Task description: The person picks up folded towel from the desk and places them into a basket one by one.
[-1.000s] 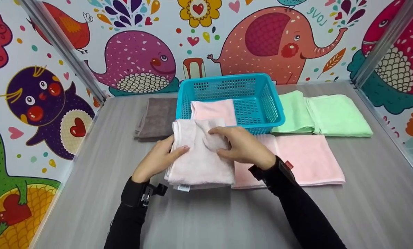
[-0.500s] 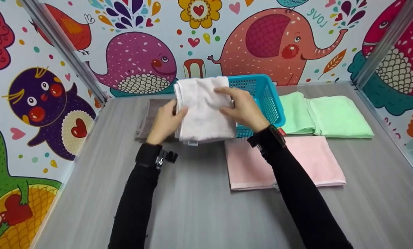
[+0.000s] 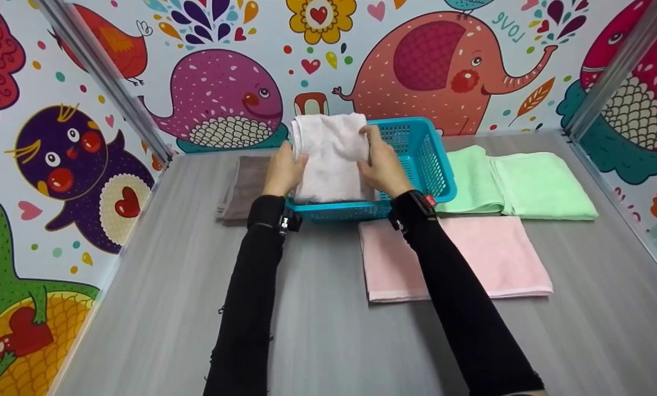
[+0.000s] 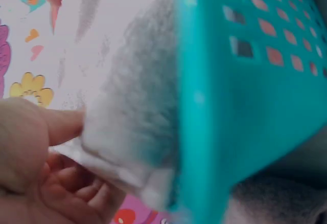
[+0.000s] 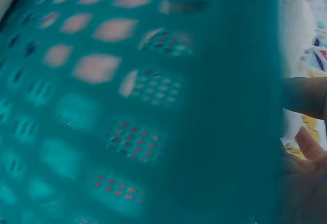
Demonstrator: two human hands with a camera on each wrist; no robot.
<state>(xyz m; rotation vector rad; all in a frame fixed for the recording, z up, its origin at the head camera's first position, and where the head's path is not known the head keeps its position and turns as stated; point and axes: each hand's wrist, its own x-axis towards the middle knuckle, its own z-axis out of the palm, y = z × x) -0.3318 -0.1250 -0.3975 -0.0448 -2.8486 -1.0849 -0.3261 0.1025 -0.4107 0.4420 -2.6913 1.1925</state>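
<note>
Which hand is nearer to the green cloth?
Right: the right hand is left of the green cloth, at the right edge of the pale towel; the left hand is farther, at its left edge.

Your table (image 3: 317, 330): grey, streaked. Far right, green folded towels (image 3: 548, 184) lie side by side; nearer you, pink folded towel (image 3: 498, 253), partly hidden. To your left, grey-brown folded towel (image 3: 246, 184). Back wall (image 3: 327, 81) facing you printed with purple whale (image 3: 218, 91), coral elephant (image 3: 405, 102), yellow flower (image 3: 321, 36); left wall (image 3: 48, 268), dark bird (image 3: 61, 146). Metal posts (image 3: 105, 78) at both back corners.
</note>
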